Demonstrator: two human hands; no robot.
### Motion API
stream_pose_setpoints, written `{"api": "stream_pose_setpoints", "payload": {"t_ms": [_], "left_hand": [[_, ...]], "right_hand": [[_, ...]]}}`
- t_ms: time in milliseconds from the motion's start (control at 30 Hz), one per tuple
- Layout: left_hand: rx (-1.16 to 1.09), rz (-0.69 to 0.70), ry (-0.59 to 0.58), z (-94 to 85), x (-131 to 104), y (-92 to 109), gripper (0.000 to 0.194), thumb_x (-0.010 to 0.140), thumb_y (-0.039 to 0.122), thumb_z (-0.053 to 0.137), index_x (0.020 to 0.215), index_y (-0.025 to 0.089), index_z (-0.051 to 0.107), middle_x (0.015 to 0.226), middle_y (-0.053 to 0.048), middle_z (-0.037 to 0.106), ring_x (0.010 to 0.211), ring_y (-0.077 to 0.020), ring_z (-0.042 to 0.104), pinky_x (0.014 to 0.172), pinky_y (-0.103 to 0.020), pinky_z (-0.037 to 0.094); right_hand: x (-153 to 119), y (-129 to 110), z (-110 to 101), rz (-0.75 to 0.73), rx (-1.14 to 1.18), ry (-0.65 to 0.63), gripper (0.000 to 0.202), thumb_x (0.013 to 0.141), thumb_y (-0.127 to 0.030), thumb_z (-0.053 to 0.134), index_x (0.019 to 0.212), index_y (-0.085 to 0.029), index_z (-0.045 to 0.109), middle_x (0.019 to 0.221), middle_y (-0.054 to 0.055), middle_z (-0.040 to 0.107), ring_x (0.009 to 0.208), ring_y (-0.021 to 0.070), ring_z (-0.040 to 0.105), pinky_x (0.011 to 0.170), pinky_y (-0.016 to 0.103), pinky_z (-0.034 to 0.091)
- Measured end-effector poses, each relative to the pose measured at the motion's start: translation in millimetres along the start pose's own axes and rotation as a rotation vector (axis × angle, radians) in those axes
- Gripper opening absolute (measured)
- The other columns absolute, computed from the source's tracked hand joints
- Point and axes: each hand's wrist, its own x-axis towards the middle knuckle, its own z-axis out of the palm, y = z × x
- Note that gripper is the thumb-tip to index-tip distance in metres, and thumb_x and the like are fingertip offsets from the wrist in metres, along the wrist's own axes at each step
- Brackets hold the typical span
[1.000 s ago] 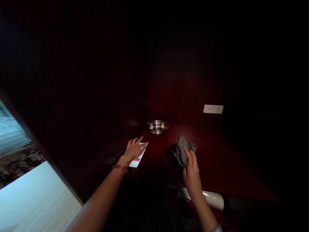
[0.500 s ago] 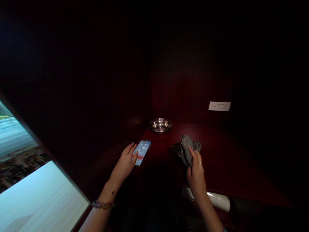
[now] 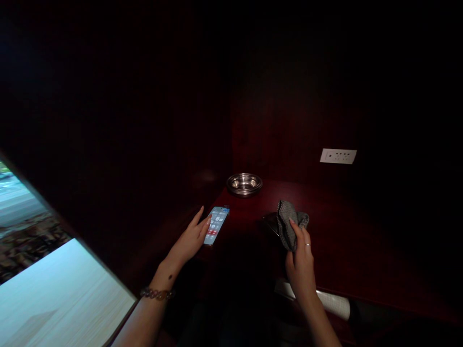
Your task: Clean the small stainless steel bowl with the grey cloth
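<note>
Looking from the head: we have two bare hands at a dark red table [image 3: 347, 236].
Phone: it lies flat on the table, just right of our left hand [image 3: 188, 241], its long axis running away from us, far end leaning right.
Left hand: nearer to the phone, fingers extended, grasping nothing; if they touch it, we cannot tell.
Right hand [image 3: 301, 262]: fingers closed around the grey cloth [image 3: 287, 224], well apart from the phone [image 3: 217, 227].

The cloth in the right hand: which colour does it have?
The cloth is grey, seen best in the head view.
</note>
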Motion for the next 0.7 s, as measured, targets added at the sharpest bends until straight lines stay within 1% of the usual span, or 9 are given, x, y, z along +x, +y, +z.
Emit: {"api": "stream_pose_setpoints", "payload": {"t_ms": [67, 167, 267, 367, 533, 700], "left_hand": [[0.005, -0.005, 0.008, -1.3, 1.0, 2.5, 0.060, 0.097, 0.050, 0.020, 0.136, 0.017, 0.052, 0.157, -0.004, 0.029, 0.146, -0.0220, 0.018, 0.119, -0.038, 0.024], [0.027, -0.031, -0.019, -1.8, 4.0, 4.4, 0.062, 0.098, 0.051, 0.019, 0.133, 0.016, 0.056, 0.156, -0.005, 0.029, 0.145, -0.0220, 0.021, 0.119, -0.035, 0.024], [0.031, -0.050, -0.035, -0.3, 5.3, 2.6, 0.063, 0.097, 0.052, 0.018, 0.132, 0.016, 0.057, 0.158, -0.006, 0.022, 0.144, -0.0224, 0.024, 0.119, -0.034, 0.023], [0.038, -0.052, -0.020, 2.1, 4.6, -1.5, 0.062, 0.097, 0.052, 0.020, 0.131, 0.017, 0.058, 0.159, -0.006, 0.019, 0.144, -0.0227, 0.025, 0.118, -0.034, 0.024], [0.003, -0.040, -0.018, 3.8, 4.4, -6.3, 0.060, 0.097, 0.052, 0.023, 0.133, 0.018, 0.056, 0.158, -0.003, 0.022, 0.145, -0.0211, 0.022, 0.118, -0.035, 0.024], [-0.015, -0.066, -0.048, 1.5, 4.9, -3.2, 0.062, 0.097, 0.053, 0.022, 0.129, 0.015, 0.060, 0.158, -0.004, 0.021, 0.145, -0.0214, 0.022, 0.118, -0.034, 0.023]], "right_hand": [[-0.4, 0.3, 0.0, -0.001, 0.000, -0.002, 0.073, 0.077, -0.003, 0.034, 0.146, -0.026, 0.033, 0.152, 0.007, 0.030, 0.141, 0.0242, 0.030, 0.115, 0.051, 0.029], [-0.8, 0.1, -0.2, 0.007, 0.003, 0.002, 0.072, 0.078, -0.003, 0.035, 0.146, -0.026, 0.035, 0.152, 0.007, 0.030, 0.140, 0.0249, 0.032, 0.115, 0.052, 0.030], [-0.6, -0.3, -0.3, 0.016, 0.004, 0.002, 0.072, 0.077, -0.003, 0.035, 0.146, -0.027, 0.035, 0.151, 0.007, 0.031, 0.140, 0.0251, 0.033, 0.114, 0.052, 0.030], [0.1, -0.8, -0.3, 0.016, 0.005, 0.005, 0.073, 0.077, -0.003, 0.035, 0.146, -0.027, 0.035, 0.150, 0.007, 0.033, 0.140, 0.0251, 0.033, 0.114, 0.052, 0.030], [0.8, -3.2, -0.9, 0.027, 0.012, 0.007, 0.073, 0.077, -0.003, 0.035, 0.146, -0.027, 0.035, 0.151, 0.008, 0.031, 0.139, 0.0255, 0.034, 0.114, 0.052, 0.032], [0.3, -4.1, -1.5, 0.021, 0.008, 0.000, 0.072, 0.077, -0.003, 0.035, 0.146, -0.027, 0.035, 0.151, 0.008, 0.031, 0.139, 0.0253, 0.034, 0.113, 0.051, 0.032]]}}
